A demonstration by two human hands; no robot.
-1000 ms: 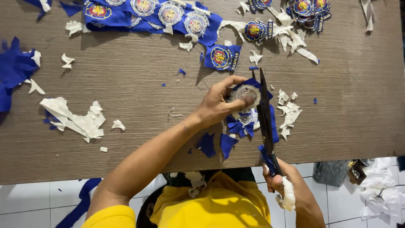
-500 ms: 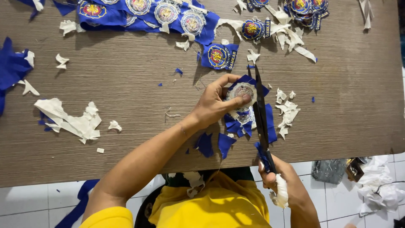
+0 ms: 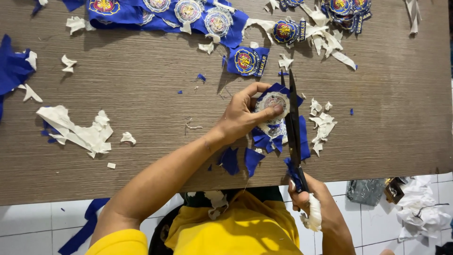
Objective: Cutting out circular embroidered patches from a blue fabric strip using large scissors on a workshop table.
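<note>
The round embroidered patch (image 3: pixel 272 101), still set in its ragged blue cloth, sits near the front edge of the wooden table (image 3: pixel 141 94), and everything else I place from it. Nearest to me, below the patch and past the table edge, my right hand (image 3: pixel 314 203) is closed around the handles of the black scissors (image 3: pixel 293 127); a strip of white cloth is wrapped at that grip. The blades run up from my hand along the right side of the patch, touching its blue cloth, tips reaching just beyond its far edge. Whether the blades are parted I cannot tell. My left hand (image 3: pixel 243 115) comes in from the left of the patch and pinches it, thumb pressed on its pale face and fingers curled over its far rim. Blue offcuts (image 3: pixel 236 160) hang just below the patch at the table edge. Just right of the patch lie small white backing scraps (image 3: pixel 322 125). Well to the left of it lies a bigger torn white backing piece (image 3: pixel 78 132). Just beyond the patch rests a single cut blue patch (image 3: pixel 247 61). Farther off, up and to the left, a blue strip of uncut patches (image 3: pixel 179 12) lies along the far edge, and up to the right of the patch there is a small heap of finished patches (image 3: pixel 347 9) among white shreds.
</note>
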